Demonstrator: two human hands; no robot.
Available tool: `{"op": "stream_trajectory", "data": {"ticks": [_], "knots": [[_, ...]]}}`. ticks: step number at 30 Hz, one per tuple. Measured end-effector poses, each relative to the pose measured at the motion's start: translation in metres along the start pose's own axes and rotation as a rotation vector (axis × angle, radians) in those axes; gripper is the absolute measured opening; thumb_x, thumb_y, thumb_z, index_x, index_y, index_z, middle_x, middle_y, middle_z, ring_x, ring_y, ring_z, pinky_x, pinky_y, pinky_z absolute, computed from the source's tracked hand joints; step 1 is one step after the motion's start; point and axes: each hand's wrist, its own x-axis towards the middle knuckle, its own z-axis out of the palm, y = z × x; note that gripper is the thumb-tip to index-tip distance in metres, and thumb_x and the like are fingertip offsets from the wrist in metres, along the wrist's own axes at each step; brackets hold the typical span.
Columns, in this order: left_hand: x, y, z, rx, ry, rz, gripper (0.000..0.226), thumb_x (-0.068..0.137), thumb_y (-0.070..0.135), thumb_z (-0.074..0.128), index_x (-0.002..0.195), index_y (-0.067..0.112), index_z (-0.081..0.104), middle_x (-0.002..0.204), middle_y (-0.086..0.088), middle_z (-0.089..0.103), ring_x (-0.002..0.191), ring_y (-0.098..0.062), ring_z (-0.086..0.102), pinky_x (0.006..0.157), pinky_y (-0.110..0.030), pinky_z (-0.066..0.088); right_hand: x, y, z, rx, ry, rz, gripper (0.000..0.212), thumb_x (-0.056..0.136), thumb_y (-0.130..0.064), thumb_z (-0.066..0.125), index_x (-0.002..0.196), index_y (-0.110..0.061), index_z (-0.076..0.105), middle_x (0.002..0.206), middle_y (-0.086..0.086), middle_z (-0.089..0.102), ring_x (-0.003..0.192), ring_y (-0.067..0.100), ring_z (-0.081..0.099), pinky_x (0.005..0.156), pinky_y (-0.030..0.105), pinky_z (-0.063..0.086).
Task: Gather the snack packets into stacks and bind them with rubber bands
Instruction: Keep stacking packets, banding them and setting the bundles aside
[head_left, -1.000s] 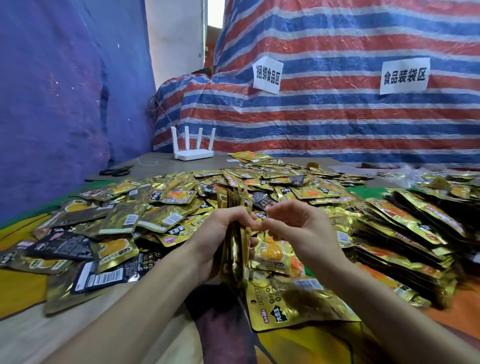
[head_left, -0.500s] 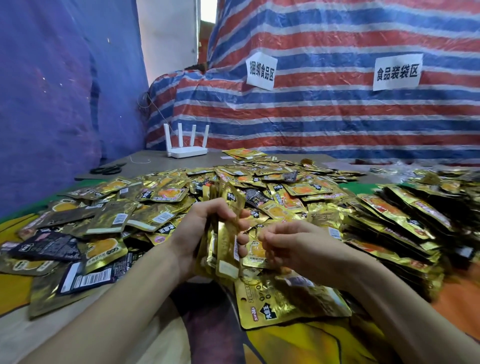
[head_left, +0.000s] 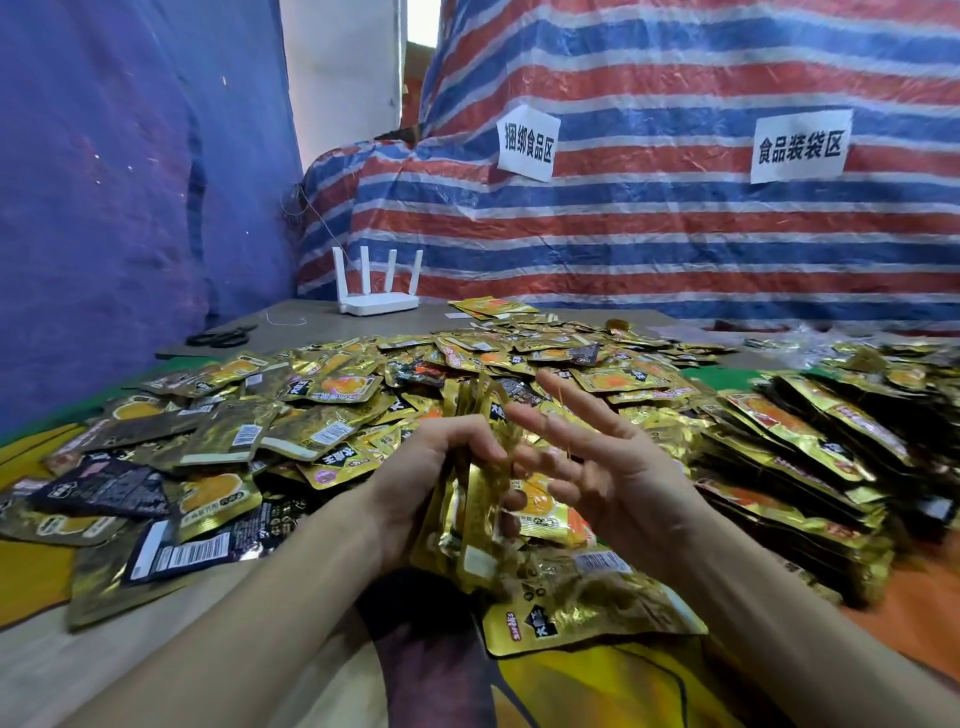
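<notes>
Head view: the left hand (head_left: 415, 483) grips a stack of snack packets (head_left: 470, 504), with its fingers curled round the middle. The stack is right in front of the person, over the near part of the counter (head_left: 322, 322). Its bottom end sits down among the loose packets (head_left: 322, 395). The right hand (head_left: 618, 467) is just beside the stack and clamps on nothing. Its fingers (head_left: 571, 395) are straight and spread wide.

That is the new thing. A second ago both hands were bunched together at the top of the stack. Half a second ago the right hand was curled up next to it. Now it has opened out. A thin rubber band (head_left: 565, 415) looks stretched over the spread fingers, but it is very thin and hard to see. I think this stack is all gathered and the tying is starting. The band likely has to go over the top of the stack next.

The packets stand on their edges, pressed flat side to flat side. The long way of the stack runs from the bottom, near the person, up and a bit away. So the top ends point up toward the striped sheet (head_left: 675, 234). The flat faces look left and right. Neat rows of packets (head_left: 810, 457) lie on the right.
</notes>
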Motion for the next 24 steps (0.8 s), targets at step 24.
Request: {"op": "stream_trajectory", "data": {"ticks": [24], "knots": [[0.007, -0.018, 0.020, -0.175, 0.364, 0.329, 0.043, 0.091, 0.048, 0.061, 0.099, 0.008, 0.074, 0.088, -0.014, 0.070, 0.077, -0.030, 0.071, 0.063, -0.034, 0.059, -0.005, 0.038, 0.023, -0.799, 0.216, -0.281, 0.051, 0.066, -0.025, 0.095, 0.110, -0.040, 0.073, 0.116, -0.024, 0.070, 0.112, -0.014, 0.058, 0.072, 0.006, 0.050]]}}
